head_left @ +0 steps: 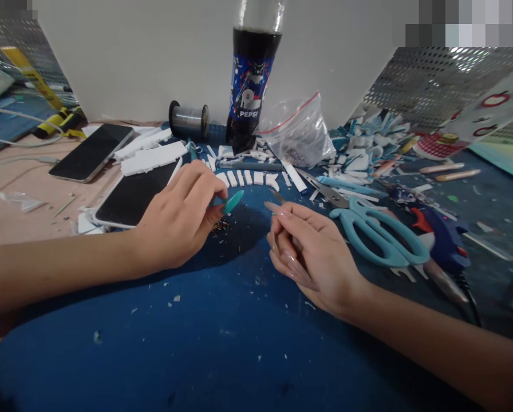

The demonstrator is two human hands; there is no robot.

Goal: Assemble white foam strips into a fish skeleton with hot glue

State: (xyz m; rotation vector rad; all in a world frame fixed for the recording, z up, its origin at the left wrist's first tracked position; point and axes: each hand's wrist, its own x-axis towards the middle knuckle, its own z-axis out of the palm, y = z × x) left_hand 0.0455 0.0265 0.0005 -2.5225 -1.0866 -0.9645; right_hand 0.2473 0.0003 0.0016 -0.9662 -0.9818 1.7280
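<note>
My left hand (pixel 181 217) is curled over the blue mat (pixel 239 320), its fingers pinched on a small teal piece (pixel 233 201). Just under that piece lies a little heap of tiny coloured bits (pixel 219 226). My right hand (pixel 310 252) is closed around thin metal tweezers (pixel 277 196), whose tip points up and left toward the teal piece, a short gap away. A row of small white foam pieces (pixel 248 178) lies just beyond both hands.
Teal scissors (pixel 377 232) and a blue glue gun (pixel 439 234) lie right of my right hand. Two phones (pixel 94 151) (pixel 134 194) and white foam strips (pixel 153 158) lie at left. A Pepsi bottle (pixel 250 86), a wire spool (pixel 189 120) and a plastic bag (pixel 297 134) stand behind.
</note>
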